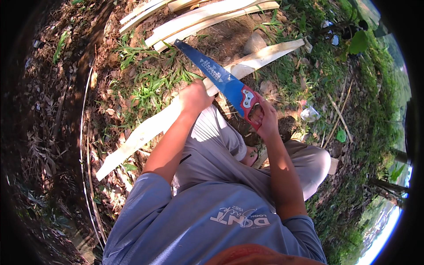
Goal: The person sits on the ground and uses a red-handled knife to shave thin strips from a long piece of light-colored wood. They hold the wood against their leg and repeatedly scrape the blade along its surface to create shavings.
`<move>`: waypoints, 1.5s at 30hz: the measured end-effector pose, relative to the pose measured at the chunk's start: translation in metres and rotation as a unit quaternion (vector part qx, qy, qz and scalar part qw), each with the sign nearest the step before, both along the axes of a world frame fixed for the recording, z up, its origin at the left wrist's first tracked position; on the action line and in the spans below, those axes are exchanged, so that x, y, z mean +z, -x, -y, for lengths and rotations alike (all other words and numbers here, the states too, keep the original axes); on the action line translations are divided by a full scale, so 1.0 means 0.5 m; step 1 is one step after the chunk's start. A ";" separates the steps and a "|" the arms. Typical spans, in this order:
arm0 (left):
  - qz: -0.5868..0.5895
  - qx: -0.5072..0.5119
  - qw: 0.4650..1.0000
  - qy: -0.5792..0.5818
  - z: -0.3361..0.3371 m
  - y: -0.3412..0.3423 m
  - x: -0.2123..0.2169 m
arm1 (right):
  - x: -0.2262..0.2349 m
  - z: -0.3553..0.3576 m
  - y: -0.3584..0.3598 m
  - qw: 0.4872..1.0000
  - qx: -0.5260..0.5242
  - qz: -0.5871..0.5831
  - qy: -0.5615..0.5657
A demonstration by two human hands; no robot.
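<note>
A pale wooden plank (141, 132) runs slantwise from the lower left to the upper right in front of my legs. My left hand (195, 98) is closed around it near its middle, beside the saw blade. In my right hand (266, 118) is the red handle of a hand saw (207, 66), its fingers wrapped through the grip. The blue blade crosses over the plank just right of my left hand, with its tip pointing to the far left. Whether its teeth have cut into the wood cannot be made out.
Several more pale planks (212, 20) lie on the ground at the far side. Near them sits a stone (255, 43). Clear plastic litter (310, 114) and thin sticks (339, 115) lie at the right. Grass and dry leaves surround my folded legs (212, 145).
</note>
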State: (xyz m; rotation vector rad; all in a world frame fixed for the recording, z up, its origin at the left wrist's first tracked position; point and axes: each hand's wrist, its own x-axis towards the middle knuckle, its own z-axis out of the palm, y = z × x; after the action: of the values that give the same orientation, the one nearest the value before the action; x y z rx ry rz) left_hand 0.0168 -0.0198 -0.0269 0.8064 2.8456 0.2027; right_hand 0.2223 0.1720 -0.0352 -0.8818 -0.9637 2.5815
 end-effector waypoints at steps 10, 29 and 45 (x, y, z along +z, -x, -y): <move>0.008 0.004 1.000 0.011 -0.004 -0.002 0.019 | 0.137 0.021 0.019 0.980 0.048 0.037 -0.188; 0.051 -0.019 0.998 -0.012 -0.012 0.017 0.036 | 0.095 -0.184 0.006 0.709 0.109 -0.084 -0.692; 0.448 0.146 0.831 -0.296 -0.024 0.152 -0.027 | 0.092 -0.188 0.005 0.724 0.109 -0.083 -0.676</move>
State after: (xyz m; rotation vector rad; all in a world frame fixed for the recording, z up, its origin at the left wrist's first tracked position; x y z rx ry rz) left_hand -0.0593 -0.0076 -0.0404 0.2051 1.9488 1.1925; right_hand 0.2198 0.2660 0.0109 -0.0695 -2.3740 1.2578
